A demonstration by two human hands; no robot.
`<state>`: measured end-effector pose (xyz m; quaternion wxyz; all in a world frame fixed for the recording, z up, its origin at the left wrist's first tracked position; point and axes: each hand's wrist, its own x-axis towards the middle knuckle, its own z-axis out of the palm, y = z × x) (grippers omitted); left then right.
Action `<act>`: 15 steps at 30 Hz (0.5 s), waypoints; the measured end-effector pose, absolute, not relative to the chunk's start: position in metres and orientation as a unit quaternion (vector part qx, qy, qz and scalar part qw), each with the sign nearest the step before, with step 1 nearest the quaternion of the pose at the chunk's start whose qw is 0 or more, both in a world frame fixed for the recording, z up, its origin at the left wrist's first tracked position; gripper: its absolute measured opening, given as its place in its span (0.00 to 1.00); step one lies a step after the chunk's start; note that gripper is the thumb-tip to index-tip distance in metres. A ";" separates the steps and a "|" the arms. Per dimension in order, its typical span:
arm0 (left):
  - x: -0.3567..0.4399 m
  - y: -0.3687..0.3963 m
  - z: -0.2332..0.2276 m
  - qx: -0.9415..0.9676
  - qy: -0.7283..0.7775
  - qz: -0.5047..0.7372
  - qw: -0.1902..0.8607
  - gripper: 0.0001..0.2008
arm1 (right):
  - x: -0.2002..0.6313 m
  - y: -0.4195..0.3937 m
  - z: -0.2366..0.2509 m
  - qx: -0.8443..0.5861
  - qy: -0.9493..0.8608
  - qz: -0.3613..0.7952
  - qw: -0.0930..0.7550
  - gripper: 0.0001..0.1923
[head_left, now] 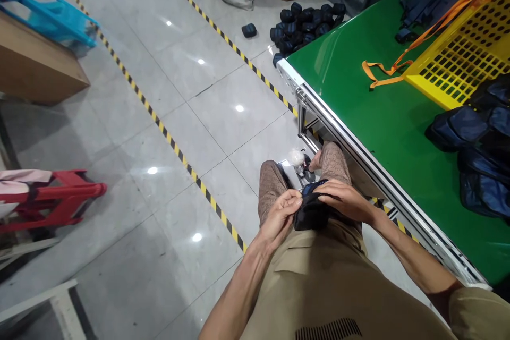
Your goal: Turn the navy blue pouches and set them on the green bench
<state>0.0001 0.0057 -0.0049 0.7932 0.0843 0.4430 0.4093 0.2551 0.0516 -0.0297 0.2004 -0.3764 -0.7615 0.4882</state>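
Note:
My left hand (279,216) and my right hand (346,199) both grip a small dark navy fabric pouch (311,211) held in my lap, above my knees. The left fingers pinch its left edge, and the right hand covers its top right side. Part of the pouch is hidden under my right hand. I am seated beside a green conveyor table (358,95).
On the table stand a yellow plastic basket (466,58) with orange straps (382,71) and dark navy bags (474,143). A heap of dark pouches (305,26) lies on the tiled floor. A yellow-black striped line (171,141) crosses the floor; a red stool (56,196) stands left.

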 end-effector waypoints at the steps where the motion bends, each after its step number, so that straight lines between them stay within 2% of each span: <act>1: 0.001 0.007 -0.005 0.077 0.442 0.418 0.790 0.22 | 0.257 0.049 -0.026 -0.376 -0.779 0.460 0.199 0.17; 5: 0.009 0.009 -0.007 0.053 0.447 0.433 0.781 0.25 | 0.259 0.035 -0.022 -0.432 -0.804 0.370 0.173 0.19; 9: 0.016 0.006 -0.010 0.058 0.453 0.453 0.766 0.26 | 0.252 0.027 -0.024 -0.492 -0.777 0.350 0.178 0.22; 12: 0.015 0.006 -0.016 0.049 0.461 0.474 0.749 0.27 | 0.248 0.027 -0.018 -0.525 -0.710 0.428 0.193 0.22; 15: 0.008 0.008 -0.023 0.033 0.475 0.493 0.728 0.30 | 0.249 0.027 -0.004 -0.504 -0.598 0.594 0.187 0.19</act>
